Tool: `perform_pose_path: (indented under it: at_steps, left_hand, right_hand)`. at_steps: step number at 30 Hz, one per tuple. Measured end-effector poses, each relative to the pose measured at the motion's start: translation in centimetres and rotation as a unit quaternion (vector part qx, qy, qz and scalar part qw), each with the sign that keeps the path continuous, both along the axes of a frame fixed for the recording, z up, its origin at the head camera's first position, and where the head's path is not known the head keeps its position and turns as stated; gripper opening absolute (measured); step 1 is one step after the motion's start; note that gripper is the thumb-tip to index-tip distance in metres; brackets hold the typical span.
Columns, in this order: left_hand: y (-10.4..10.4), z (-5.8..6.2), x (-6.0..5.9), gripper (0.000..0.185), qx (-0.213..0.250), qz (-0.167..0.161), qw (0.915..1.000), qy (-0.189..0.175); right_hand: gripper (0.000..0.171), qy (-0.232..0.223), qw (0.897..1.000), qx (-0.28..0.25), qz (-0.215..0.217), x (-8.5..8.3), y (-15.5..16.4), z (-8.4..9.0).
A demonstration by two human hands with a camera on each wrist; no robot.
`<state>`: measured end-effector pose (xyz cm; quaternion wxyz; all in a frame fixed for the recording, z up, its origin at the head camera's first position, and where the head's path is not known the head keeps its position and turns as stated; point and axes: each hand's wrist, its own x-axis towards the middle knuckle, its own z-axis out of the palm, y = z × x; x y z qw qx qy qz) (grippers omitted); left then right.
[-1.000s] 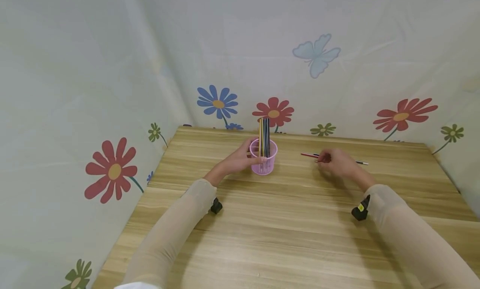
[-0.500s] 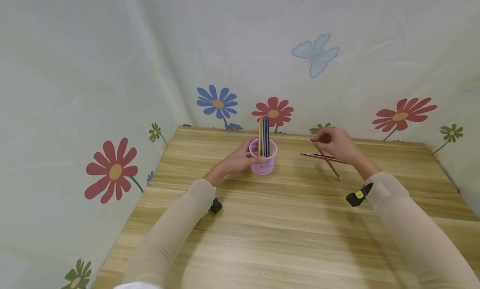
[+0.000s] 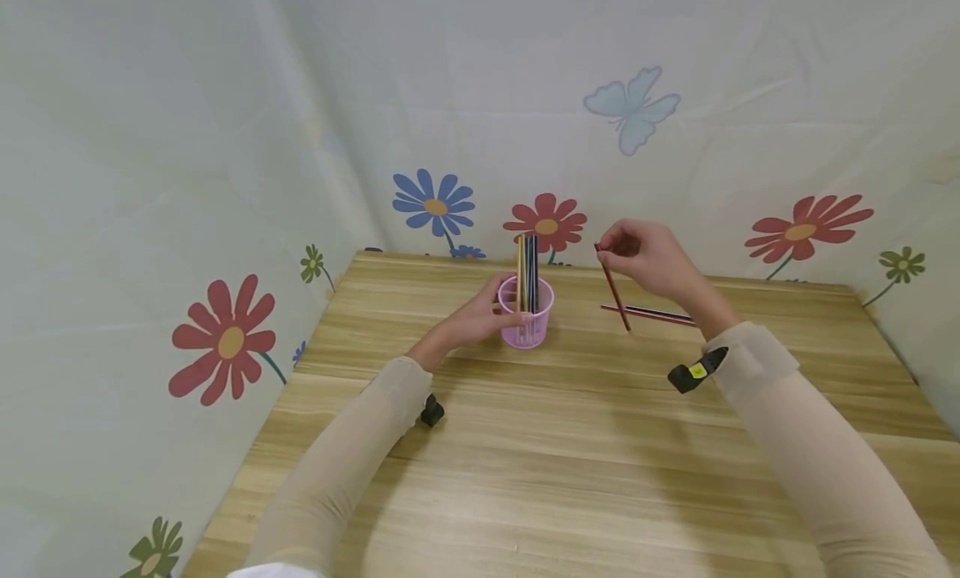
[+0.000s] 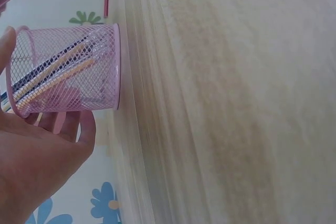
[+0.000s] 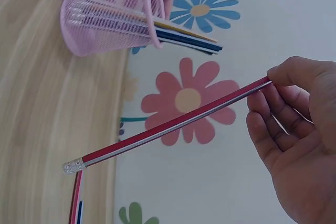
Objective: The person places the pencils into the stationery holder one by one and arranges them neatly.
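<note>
A pink mesh pencil cup (image 3: 534, 332) stands upright near the back of the table, with several pencils (image 3: 528, 265) leaning in it. My left hand (image 3: 478, 318) grips the cup from its left side, thumb across the front. Up and to the right of it, my right hand (image 3: 651, 257) pinches a red striped pencil (image 5: 173, 123) by its top end. That pencil hangs tilted above the table, its metal-capped end (image 5: 73, 166) down. Under it lie a red pencil (image 3: 660, 315) and a dark one (image 3: 637, 309), crossing, partly hidden by the right hand and wrist.
The wooden table (image 3: 525, 461) reaches back to a pale wall cloth (image 3: 487, 77) printed with flowers and a butterfly. Another cloth side borders the table at the left. A small black camera sits on each wrist, as on the right cuff (image 3: 693, 371).
My right hand has lifted a red pencil off the table and carried it up and left toward the cup. My left hand keeps its hold on the cup, which has stayed put.
</note>
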<state>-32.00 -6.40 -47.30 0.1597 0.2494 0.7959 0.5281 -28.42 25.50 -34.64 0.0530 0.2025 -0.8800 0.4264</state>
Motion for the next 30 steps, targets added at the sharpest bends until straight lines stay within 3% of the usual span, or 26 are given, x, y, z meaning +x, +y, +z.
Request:
perform_pose_path:
  at_steps: [17,30]
  left_hand:
    - [0.2,0.3,0.3,0.088,-0.001,0.001,1.0,-0.006]
    - [0.1,0.0,0.1,0.088,-0.004,0.001,0.9999,0.01]
  right_hand:
    - [0.017,0.058,0.997,-0.045,-0.016,0.4,-3.4,2.8]
    - [0.021,0.077,0.981,-0.178,-0.025,-0.3,-6.2,4.7]
